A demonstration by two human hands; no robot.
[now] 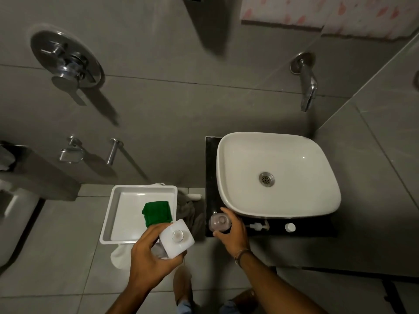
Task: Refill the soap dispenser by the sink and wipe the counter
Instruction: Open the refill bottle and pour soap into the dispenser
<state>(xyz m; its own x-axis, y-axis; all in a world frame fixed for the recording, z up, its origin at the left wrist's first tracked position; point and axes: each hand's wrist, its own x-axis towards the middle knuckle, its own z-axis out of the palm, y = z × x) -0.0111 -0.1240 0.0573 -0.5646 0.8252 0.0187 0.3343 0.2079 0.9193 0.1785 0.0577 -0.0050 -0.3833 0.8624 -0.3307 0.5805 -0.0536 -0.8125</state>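
A clear soap dispenser bottle (218,222) stands uncapped on the black counter (210,168), left of the white basin (277,175). My right hand (233,234) is wrapped around it. In my left hand (150,257) is a white square refill bottle (176,237), upright with its mouth open, held over the floor left of the counter. The dispenser's pump head (258,226) lies on the counter in front of the basin, and a white cap (290,227) sits to its right. A folded green cloth (157,213) rests in a white tray (113,211).
The tray sits left of the counter, with a white rag (120,254) under its near edge. A wall spout (307,87) hangs above the basin. A mixer handle (65,66) and chrome fittings are on the left wall. A toilet (13,214) is at far left.
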